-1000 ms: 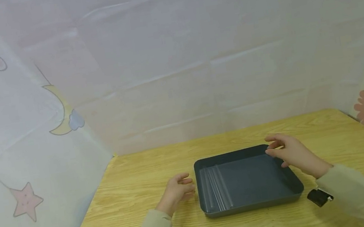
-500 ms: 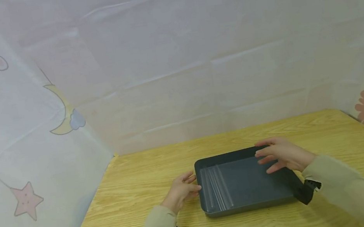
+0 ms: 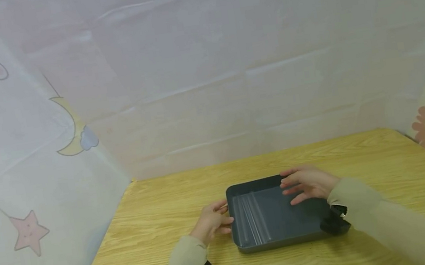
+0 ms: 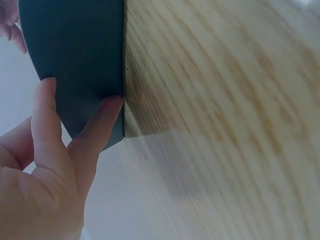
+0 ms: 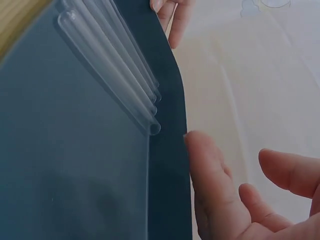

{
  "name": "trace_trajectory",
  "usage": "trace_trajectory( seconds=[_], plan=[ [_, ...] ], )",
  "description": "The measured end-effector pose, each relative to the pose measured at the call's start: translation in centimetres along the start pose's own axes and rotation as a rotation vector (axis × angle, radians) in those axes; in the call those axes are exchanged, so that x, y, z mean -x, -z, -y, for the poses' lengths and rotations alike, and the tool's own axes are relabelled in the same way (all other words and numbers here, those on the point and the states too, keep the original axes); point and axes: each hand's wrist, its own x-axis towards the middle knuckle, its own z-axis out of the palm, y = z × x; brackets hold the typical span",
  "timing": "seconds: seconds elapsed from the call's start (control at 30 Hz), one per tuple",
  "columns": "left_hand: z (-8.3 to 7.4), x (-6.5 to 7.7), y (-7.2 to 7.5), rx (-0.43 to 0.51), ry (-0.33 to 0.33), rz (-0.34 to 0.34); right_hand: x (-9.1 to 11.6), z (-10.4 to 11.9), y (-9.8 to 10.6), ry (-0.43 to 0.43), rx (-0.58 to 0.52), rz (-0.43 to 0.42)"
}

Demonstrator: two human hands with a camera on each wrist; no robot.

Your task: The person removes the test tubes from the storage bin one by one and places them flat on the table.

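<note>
A shallow dark grey tray stands on the wooden table. Several clear tubes lie side by side in its left part; the right wrist view shows the round end of one tube. My left hand is at the tray's left side, its fingers fairly straight and touching the outer wall. Over the right part of the tray is my right hand, fingers spread and holding nothing. In the right wrist view this hand appears close by the tray's rim.
The yellow wood-grain table extends around the tray. A pale cloth backdrop rises behind the table, printed with a star, a moon and a flower. Each wrist carries a small black device.
My right hand has moved left from the tray's right far corner to over its inside. My left hand has shifted slightly right to the left wall. Tray and tubes have stayed put.
</note>
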Motion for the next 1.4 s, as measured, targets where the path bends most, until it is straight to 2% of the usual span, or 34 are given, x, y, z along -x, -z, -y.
trace_trajectory(
  seconds=[0.17, 0.47, 0.7, 0.93, 1.17, 1.4],
  plan=[
    [0.0, -0.2, 0.0, 0.002, 0.002, 0.027, -1.0, 0.0, -0.9, -0.022, 0.0, 0.009],
    [0.1, 0.1, 0.1, 0.008, 0.03, 0.018, -2.9, -0.6, -2.1, -0.065, 0.014, 0.004],
    [0.0, 0.1, 0.1, 0.005, 0.019, 0.011, -4.2, -1.2, -2.5, -0.126, -0.023, -0.007],
    [0.1, 0.2, -0.1, 0.003, 0.012, 0.012, -5.0, -1.7, -2.8, -0.162, 0.0, 0.02],
    [0.4, 0.2, 0.1, 0.003, 0.009, 0.015, -5.6, -1.8, -3.8, -0.193, 0.026, 0.006],
    [0.3, 0.2, 0.2, -0.007, 0.006, 0.018, -6.1, -1.7, -4.3, -0.237, 0.105, 0.046]
  ],
)
